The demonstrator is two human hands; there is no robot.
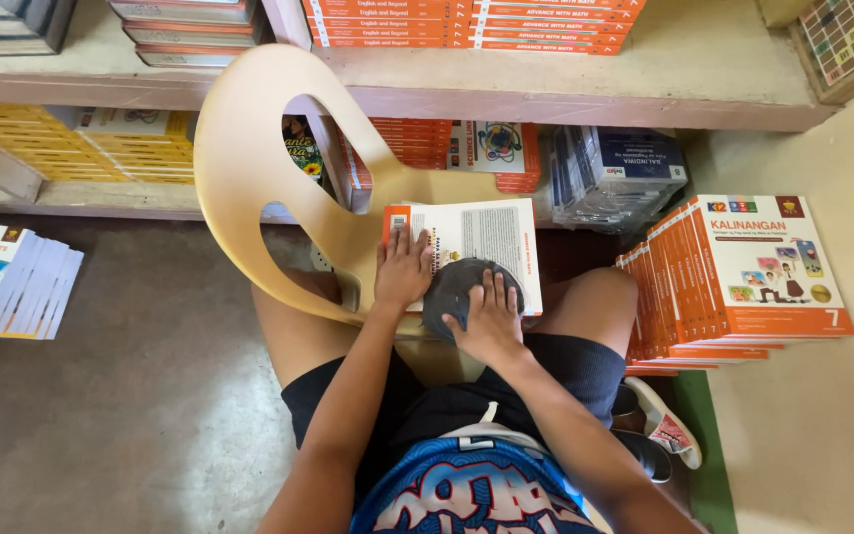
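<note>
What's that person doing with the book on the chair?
A person sits facing a tan plastic chair with a white-backed book lying on its seat. The left hand lies flat on the book, and the right hand presses on a dark round disc at the book's near edge. A stack of orange books sits on the right.

Smooth beige plastic chair (249, 168), glossy paper book (491, 237), matt dark cloth pad (452, 292), rough concrete floor (101, 425).
</note>
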